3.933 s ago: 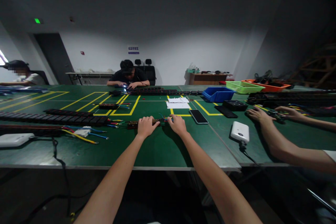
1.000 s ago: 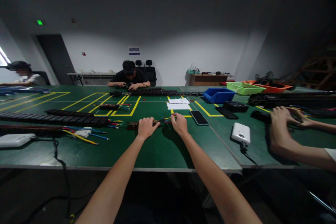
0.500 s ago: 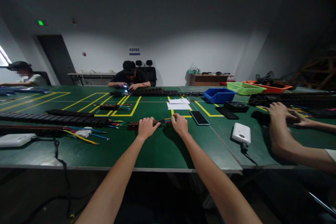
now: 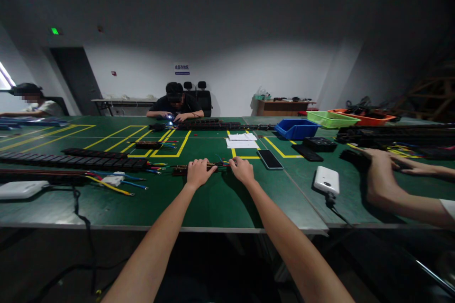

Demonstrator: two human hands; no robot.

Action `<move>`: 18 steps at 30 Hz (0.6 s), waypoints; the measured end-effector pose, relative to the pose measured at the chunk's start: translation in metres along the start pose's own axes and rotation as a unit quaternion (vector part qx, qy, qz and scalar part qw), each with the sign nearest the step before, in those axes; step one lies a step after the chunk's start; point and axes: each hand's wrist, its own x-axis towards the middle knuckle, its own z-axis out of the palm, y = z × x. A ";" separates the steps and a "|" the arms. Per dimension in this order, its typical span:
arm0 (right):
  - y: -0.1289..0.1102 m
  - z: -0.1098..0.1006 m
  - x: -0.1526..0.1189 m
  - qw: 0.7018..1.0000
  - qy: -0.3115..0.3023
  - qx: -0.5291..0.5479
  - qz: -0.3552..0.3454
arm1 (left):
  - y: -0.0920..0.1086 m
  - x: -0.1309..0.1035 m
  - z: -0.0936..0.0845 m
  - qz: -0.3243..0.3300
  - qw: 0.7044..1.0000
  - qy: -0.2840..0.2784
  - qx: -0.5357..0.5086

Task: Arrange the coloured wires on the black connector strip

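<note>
A dark wiring bundle [image 4: 180, 169] lies on the green table [image 4: 213, 208] in front of me. My left hand [image 4: 199, 171] is closed over its middle part, pressing it from above. Coloured wire ends stick out at the bundle's right end. There my right hand [image 4: 242, 169] has its thumb and fingers pinched together at the wire tips. A phone [image 4: 270, 159] lies just right of my right hand, and white papers [image 4: 242, 140] are beyond it.
Long dark wire assemblies [image 4: 78, 161] and a white device [image 4: 23, 190] lie left. Rightward are a blue bin [image 4: 297, 129], a green basket [image 4: 332, 119], a white power bank [image 4: 326, 180] and a neighbour's hands [image 4: 382, 161]. Another person works across the table.
My right hand's fingers have drawn closer together at the wire ends. My left hand stays in place. The neighbour's hands at the right have lowered and shifted.
</note>
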 end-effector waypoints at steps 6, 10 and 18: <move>0.000 0.001 0.000 0.999 0.033 0.017 -0.007 | 0.001 0.001 0.001 -0.007 1.000 0.000 0.009; 0.000 0.001 0.001 0.998 0.046 0.035 -0.017 | 0.002 0.001 0.000 -0.020 1.000 0.012 0.012; 0.003 0.003 0.005 0.995 0.028 0.093 -0.020 | 0.002 0.001 -0.004 -0.026 0.999 0.021 -0.004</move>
